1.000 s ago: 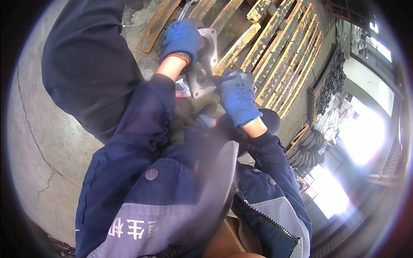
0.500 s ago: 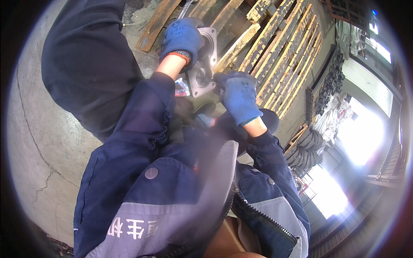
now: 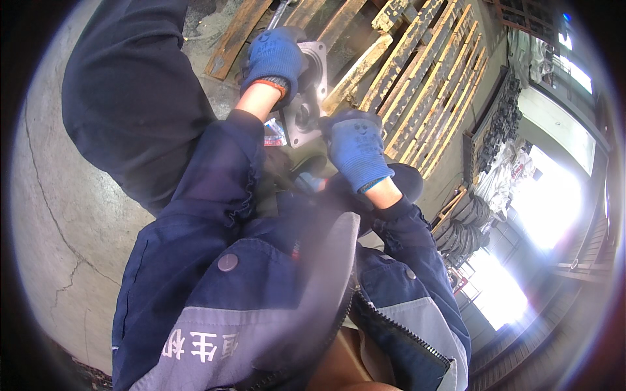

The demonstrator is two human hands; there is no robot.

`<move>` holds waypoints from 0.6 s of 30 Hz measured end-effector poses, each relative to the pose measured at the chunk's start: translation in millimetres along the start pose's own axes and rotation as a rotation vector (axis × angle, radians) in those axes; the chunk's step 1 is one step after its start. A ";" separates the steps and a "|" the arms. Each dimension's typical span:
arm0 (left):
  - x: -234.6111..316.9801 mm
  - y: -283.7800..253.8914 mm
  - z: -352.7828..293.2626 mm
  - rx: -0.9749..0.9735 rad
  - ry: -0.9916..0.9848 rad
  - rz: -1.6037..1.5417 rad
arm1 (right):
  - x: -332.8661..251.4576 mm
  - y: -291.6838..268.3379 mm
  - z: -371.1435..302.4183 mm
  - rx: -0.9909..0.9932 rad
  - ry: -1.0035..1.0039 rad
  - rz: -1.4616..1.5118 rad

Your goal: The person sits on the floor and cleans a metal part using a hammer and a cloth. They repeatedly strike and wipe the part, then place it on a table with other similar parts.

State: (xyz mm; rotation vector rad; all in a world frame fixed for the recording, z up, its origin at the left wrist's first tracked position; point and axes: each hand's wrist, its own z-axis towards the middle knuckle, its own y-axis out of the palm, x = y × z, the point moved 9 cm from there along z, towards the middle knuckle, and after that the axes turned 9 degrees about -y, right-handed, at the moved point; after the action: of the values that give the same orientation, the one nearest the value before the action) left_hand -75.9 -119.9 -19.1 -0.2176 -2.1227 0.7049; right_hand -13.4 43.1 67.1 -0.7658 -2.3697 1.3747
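A grey metal casting (image 3: 315,98) with a flanged plate, corner bolt holes and a round recess sits in front of me, beside wooden boards. My left hand (image 3: 274,62), in a blue knit glove with dark coated fingers, is closed over its upper left side; the fingertips are hidden. Just beyond that hand, a shiny metal rod (image 3: 279,13) sticks out; I cannot tell whether the hand touches it. My right hand (image 3: 357,144), gloved alike, is at the casting's right edge, its fingers curled together. What they hold, if anything, is hidden.
Wooden pallet slats (image 3: 420,85) with worn dark paint lie ahead and right. A small printed packet (image 3: 274,133) lies below the casting. My bent leg (image 3: 134,104) fills the left, over cracked concrete floor (image 3: 59,215). Black coils (image 3: 469,225) lie farther right.
My right hand has shifted slightly left and turned a little at the casting's edge. The left hand and the casting have hardly moved.
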 end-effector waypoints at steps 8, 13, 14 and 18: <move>-1.5 -2.0 -1.4 0.015 0.008 -0.073 | 37.5 15.8 -5.4 -0.050 0.182 0.653; -9.3 -1.9 -3.5 0.079 0.043 -0.190 | 62.3 63.1 -32.8 0.013 0.413 1.479; -13.6 -0.5 -3.9 0.080 0.046 -0.222 | 63.6 76.4 -44.5 0.046 0.459 1.559; -33.4 12.8 -7.4 0.028 -0.014 -0.265 | 37.7 118.5 -65.3 0.292 0.250 1.543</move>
State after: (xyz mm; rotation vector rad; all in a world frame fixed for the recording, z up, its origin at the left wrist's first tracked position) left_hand -50.9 -119.4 -45.7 0.0830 -2.1024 0.5797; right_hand 23.6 158.8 -3.3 -2.6577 -1.0522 1.7312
